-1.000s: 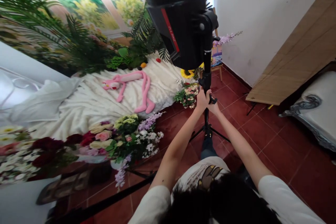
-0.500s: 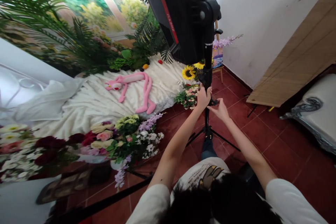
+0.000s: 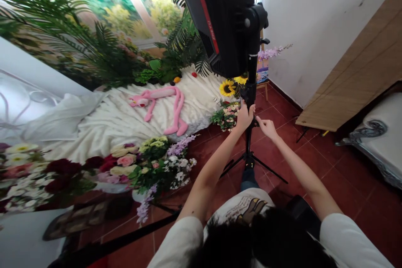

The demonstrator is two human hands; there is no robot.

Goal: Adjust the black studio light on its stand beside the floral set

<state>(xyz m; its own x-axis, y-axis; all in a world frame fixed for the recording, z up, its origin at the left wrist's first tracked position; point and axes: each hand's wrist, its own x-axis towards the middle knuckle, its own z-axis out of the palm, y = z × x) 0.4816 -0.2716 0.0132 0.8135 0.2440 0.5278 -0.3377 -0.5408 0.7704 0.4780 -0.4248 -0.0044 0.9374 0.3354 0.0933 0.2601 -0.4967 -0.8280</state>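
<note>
The stand (image 3: 252, 67) in front of me is black, and so is the lamp (image 3: 224, 29), which has a red stripe with pale lettering. My T-shirt (image 3: 234, 207) is white with a brown-and-black print. Around me I see dark red floor tiles (image 3: 326, 176) crossed by paler lines, a pink plush toy (image 3: 161, 91) on cream fabric (image 3: 196, 106), yellow sunflowers (image 3: 227, 88) with dark centres, and lilac sprays (image 3: 181, 145).

lamp head (image 3: 224, 29) cropped at top, white furniture (image 3: 385, 121) cropped right, painting (image 3: 262, 74) partly hidden
</note>
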